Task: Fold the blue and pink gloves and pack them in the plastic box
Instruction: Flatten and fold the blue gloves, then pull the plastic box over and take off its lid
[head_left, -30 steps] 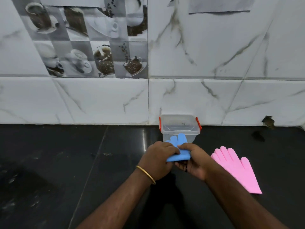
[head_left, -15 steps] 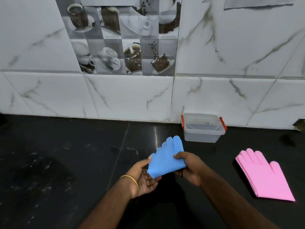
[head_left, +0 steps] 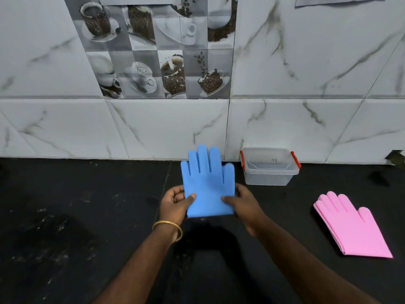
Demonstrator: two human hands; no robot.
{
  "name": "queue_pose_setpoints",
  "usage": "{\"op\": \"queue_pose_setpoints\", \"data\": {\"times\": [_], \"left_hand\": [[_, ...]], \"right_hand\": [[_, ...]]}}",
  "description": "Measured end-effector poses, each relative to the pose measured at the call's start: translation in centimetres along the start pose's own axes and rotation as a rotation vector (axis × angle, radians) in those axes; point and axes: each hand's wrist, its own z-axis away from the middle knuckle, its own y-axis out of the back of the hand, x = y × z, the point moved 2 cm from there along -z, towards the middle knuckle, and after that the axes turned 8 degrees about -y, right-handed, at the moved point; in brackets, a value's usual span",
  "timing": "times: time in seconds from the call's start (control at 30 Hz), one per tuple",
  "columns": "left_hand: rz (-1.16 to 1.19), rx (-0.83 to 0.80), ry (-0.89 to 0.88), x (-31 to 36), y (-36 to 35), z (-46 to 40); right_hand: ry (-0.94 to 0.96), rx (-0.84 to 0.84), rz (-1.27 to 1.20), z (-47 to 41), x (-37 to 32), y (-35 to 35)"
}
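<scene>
Plastic box [head_left: 270, 172] (mark illegible); hands hold blue glove [head_left: 207, 181].

Blue glove [head_left: 208, 183] unfolded, flat, fingers toward the wall, held above the black counter just left of the clear plastic box [head_left: 269, 170], lidless with red side clips, against the wall; pink gloves [head_left: 352, 224] flat on counter, well right, fingers pointing up-left.

plastic box [head_left: 270, 172] open-topped, wall [head_left: 306, 119] close behind
</scene>
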Motion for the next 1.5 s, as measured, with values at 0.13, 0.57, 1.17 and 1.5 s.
{"op": "queue_pose_setpoints", "data": {"times": [0.13,0.57,1.17,1.5], "left_hand": [[-0.284,0.011,0.182,-5.6,1.9,1.2],[-0.829,-0.079,0.108,-6.3,2.4,0.5],[-1.372,-0.315,-0.648,-4.2,-21.3,-2.6],[-1.527,-0.382,-0.434,-5.3,-27.4,-11.1]], "right_hand": [[-0.147,0.054,0.170,0.2,7.8,-0.2],[-0.187,-0.051,0.457,-0.8,9.1,2.6],[0.487,0.574,0.817,-9.4,-3.3,22.1],[0.361,0.401,1.223,-18.3,-4.0,21.9]]}}
